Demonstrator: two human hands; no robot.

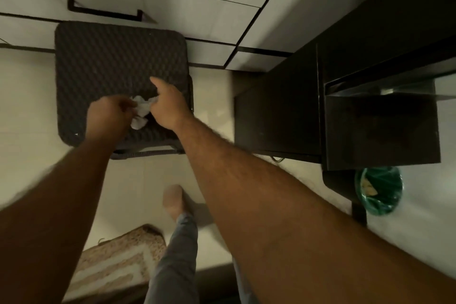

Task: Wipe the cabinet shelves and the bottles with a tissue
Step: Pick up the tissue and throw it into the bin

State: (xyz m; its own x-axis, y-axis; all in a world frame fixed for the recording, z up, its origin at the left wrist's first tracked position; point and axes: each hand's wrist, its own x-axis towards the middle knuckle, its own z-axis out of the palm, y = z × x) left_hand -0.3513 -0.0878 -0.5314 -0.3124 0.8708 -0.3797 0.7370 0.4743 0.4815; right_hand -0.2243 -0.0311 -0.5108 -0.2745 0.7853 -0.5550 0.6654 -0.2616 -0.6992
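Observation:
A crumpled white tissue (141,112) is held between both hands above a dark woven stool (118,61). My left hand (109,116) grips its left side with curled fingers. My right hand (167,103) pinches its right side, the index finger sticking out forward. A dark cabinet (345,96) stands to the right, its inside in shadow. No bottles show in this view.
White drawer fronts with a black handle (104,11) run along the top. A green-lined waste bin (378,190) sits below the cabinet at the right. A beige patterned mat (116,261) lies on the pale floor by my leg and foot (175,201).

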